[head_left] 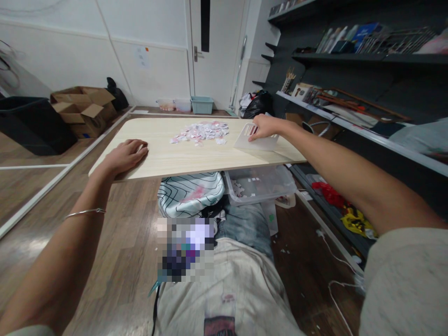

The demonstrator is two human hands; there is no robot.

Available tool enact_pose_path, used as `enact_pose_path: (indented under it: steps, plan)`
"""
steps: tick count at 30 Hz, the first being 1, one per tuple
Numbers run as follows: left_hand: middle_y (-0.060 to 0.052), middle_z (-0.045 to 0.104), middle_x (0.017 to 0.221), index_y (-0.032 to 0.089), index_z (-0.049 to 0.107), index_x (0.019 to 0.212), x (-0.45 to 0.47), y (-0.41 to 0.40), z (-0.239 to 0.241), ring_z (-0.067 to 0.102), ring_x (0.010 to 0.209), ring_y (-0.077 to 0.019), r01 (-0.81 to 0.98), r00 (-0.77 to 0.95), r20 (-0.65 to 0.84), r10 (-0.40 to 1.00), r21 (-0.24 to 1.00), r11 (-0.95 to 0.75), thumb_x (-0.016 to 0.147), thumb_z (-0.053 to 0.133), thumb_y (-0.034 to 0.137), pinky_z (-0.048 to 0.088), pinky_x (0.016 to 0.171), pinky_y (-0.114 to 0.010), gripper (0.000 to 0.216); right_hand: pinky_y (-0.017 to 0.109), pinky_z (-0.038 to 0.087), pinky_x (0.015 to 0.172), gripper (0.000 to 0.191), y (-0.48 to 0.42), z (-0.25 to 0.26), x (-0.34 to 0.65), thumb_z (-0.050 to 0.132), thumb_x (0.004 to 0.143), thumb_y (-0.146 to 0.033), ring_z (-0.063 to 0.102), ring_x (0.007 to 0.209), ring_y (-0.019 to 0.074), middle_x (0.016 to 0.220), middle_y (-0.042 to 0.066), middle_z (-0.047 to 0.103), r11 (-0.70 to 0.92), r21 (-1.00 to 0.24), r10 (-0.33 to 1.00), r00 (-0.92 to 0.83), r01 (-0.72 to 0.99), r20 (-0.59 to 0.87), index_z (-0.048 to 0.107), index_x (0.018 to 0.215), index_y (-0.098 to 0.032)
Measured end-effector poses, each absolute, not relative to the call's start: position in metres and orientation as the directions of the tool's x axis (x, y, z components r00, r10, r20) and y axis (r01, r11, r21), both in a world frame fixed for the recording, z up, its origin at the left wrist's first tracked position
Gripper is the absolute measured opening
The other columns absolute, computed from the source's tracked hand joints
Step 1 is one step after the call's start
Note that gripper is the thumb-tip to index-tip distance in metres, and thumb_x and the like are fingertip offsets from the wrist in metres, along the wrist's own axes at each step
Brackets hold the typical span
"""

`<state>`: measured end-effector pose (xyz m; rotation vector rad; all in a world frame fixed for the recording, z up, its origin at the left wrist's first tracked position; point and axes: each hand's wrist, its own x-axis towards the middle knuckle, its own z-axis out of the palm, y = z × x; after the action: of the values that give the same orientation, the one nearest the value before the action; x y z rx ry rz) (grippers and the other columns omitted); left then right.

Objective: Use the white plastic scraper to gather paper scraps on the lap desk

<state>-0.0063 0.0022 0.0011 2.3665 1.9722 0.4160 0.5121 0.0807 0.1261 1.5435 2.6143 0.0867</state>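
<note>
My left hand (128, 157) rests palm down on the left part of the light wooden tabletop (157, 161), fingers loosely spread and holding nothing. On the right side, my right hand (263, 127) grips a flat white plastic piece with slots along its top (257, 141). Its lower edge appears to meet the tabletop, and it leans at a slant. Between the hands, closer to the right one, lies a loose pile of small white and pinkish pieces (206, 131). What these pieces are is too small to tell.
Below the table's front edge, a clear plastic bin (262, 186) holds a few small white pieces, beside a patterned cushion (191, 193). Dark shelves (350, 58) line the right. Cardboard boxes (84, 112) and a black bin (35, 126) stand at left. A cable (336, 291) lies on the floor.
</note>
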Motion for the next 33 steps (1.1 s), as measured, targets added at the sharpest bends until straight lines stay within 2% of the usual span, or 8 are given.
enact_pose_path:
  steps: [5, 11, 20, 25, 33]
  plan:
    - [-0.020, 0.061, 0.149, 0.008, 0.060, 0.146, -0.006, 0.002, 0.002, 0.054, 0.139, -0.0326, 0.962, 0.167, 0.175, 0.970, 0.185, -0.199, 0.102, 0.029, 0.056, 0.041, 0.123, -0.046, 0.071, 0.040, 0.056, 0.092, 0.068, 0.075, 0.128, 0.508, 0.086, 0.072, -0.065, 0.072, 0.103, 0.0338, 0.102, 0.018, 0.080, 0.479, 0.080, 0.877, -0.474, 0.874, -0.075, 0.081, 0.108, -0.007]
    - [-0.023, 0.058, 0.152, 0.007, 0.059, 0.145, -0.007, 0.003, 0.000, 0.053, 0.141, -0.0351, 0.961, 0.164, 0.166, 0.972, 0.198, -0.195, 0.101, 0.029, 0.057, 0.042, 0.123, -0.049, 0.073, 0.037, 0.056, 0.089, 0.050, 0.069, 0.130, 0.502, 0.086, 0.075, -0.048, 0.073, 0.098, 0.0306, 0.097, 0.014, 0.080, 0.455, 0.077, 0.888, -0.447, 0.887, -0.105, 0.082, 0.103, -0.006]
    - [-0.022, 0.064, 0.147, 0.015, 0.066, 0.141, -0.009, 0.007, -0.006, 0.058, 0.141, -0.0366, 0.940, 0.169, 0.217, 0.961, 0.257, -0.223, 0.098, 0.029, 0.066, 0.043, 0.123, -0.048, 0.076, 0.030, 0.056, 0.083, 0.037, 0.078, 0.139, 0.494, 0.081, 0.077, -0.030, 0.076, 0.095, 0.0270, 0.102, 0.012, 0.082, 0.371, 0.104, 0.926, -0.358, 0.923, -0.120, 0.082, 0.107, -0.007]
    - [-0.025, 0.064, 0.148, 0.010, 0.065, 0.141, -0.007, 0.008, -0.007, 0.059, 0.140, -0.0384, 0.939, 0.183, 0.222, 0.958, 0.250, -0.237, 0.098, 0.026, 0.065, 0.043, 0.122, -0.049, 0.080, 0.030, 0.056, 0.082, 0.036, 0.079, 0.141, 0.485, 0.079, 0.079, -0.028, 0.077, 0.096, 0.0275, 0.102, 0.014, 0.082, 0.379, 0.112, 0.923, -0.367, 0.919, -0.118, 0.081, 0.108, -0.006]
    - [-0.019, 0.066, 0.147, 0.017, 0.067, 0.140, -0.007, 0.006, -0.008, 0.061, 0.136, -0.0367, 0.943, 0.154, 0.242, 0.958, 0.254, -0.215, 0.096, 0.030, 0.065, 0.046, 0.119, -0.049, 0.075, 0.029, 0.054, 0.082, 0.036, 0.080, 0.141, 0.452, 0.079, 0.080, -0.027, 0.076, 0.095, 0.0263, 0.104, 0.017, 0.082, 0.457, 0.207, 0.890, -0.443, 0.865, -0.112, 0.082, 0.108, -0.004]
